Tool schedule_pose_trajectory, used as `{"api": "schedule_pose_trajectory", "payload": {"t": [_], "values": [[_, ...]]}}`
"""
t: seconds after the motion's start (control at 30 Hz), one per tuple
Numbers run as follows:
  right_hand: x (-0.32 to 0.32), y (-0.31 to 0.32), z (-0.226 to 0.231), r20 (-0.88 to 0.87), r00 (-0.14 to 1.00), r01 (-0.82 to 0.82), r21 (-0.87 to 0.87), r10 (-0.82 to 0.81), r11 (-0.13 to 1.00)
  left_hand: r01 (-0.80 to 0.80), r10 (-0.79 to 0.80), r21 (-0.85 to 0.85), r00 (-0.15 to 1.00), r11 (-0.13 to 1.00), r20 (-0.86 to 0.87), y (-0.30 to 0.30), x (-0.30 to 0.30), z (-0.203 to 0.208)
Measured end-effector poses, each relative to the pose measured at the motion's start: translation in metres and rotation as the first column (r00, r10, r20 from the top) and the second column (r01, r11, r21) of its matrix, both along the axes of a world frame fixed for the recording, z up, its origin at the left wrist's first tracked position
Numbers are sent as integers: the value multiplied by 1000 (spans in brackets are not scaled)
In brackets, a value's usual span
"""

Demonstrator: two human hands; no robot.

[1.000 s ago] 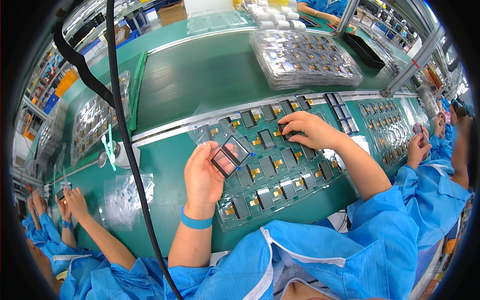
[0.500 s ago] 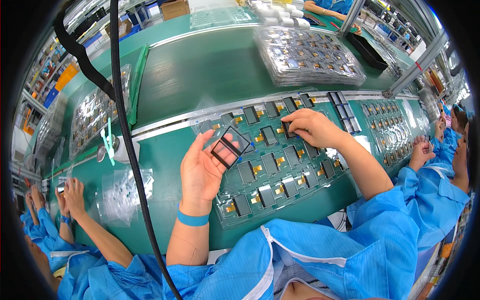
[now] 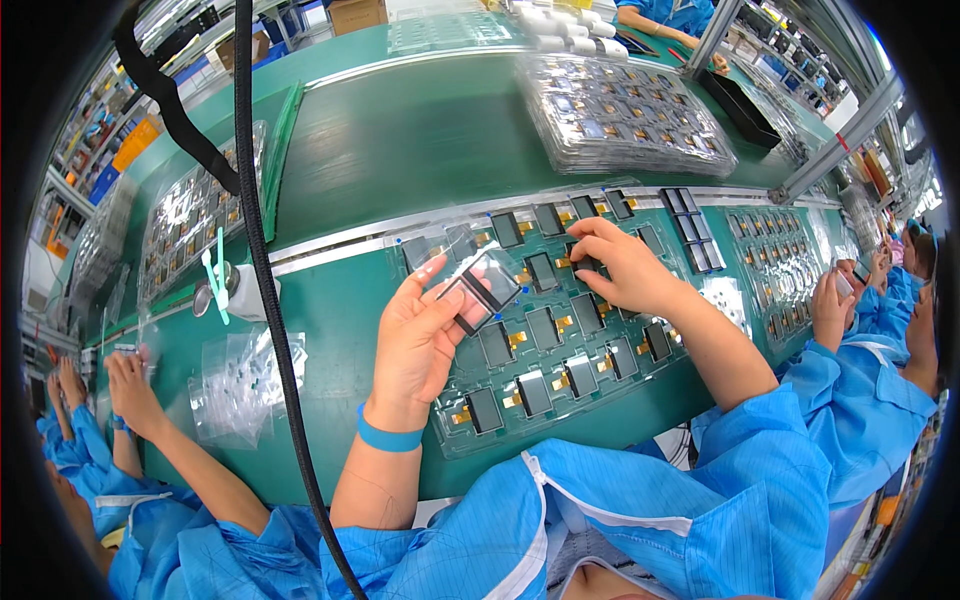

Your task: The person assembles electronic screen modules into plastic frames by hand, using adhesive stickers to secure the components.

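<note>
left hand [image 3: 428,325] pinches clear panel [image 3: 492,282], likely light, brittle; grip edges. right hand [image 3: 622,268] half-curled over tray [image 3: 447,440], hold unclear.

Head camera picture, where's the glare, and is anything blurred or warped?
In the head view, bright glare on the stacked trays and loose plastic bags; also in the head view, a co-worker's hand at left looks soft, the left hand sharper; fisheye black rounds off the head view's corners.

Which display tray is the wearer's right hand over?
The clear tray directly in front of the wearer; only it lies under the right hand. The right tray, left tray and back stack lie apart.
</note>
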State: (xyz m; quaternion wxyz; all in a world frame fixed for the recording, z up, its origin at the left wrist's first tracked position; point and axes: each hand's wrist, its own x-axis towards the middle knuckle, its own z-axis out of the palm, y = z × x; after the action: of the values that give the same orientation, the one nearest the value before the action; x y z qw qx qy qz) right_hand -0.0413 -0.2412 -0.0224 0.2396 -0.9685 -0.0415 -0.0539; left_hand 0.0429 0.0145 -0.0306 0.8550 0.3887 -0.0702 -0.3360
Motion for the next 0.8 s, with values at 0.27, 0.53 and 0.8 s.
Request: {"api": "schedule_pose_trajectory", "payload": {"t": [0.27,0.53,0.8], "values": [[-3,-16,-11,97,994,-63,56,57,996,12,-12,8,1000,1000,-21,-2,-2,-2],[5,0,-12,185,977,123,-75,-107,990,15,-15,0,1000,1000,-14,-3,-2,-2],[4,-11,-7,-3,956,285,226,-292,931,18,-18,-16,999,1000,-30,-2,-2,0]]}}
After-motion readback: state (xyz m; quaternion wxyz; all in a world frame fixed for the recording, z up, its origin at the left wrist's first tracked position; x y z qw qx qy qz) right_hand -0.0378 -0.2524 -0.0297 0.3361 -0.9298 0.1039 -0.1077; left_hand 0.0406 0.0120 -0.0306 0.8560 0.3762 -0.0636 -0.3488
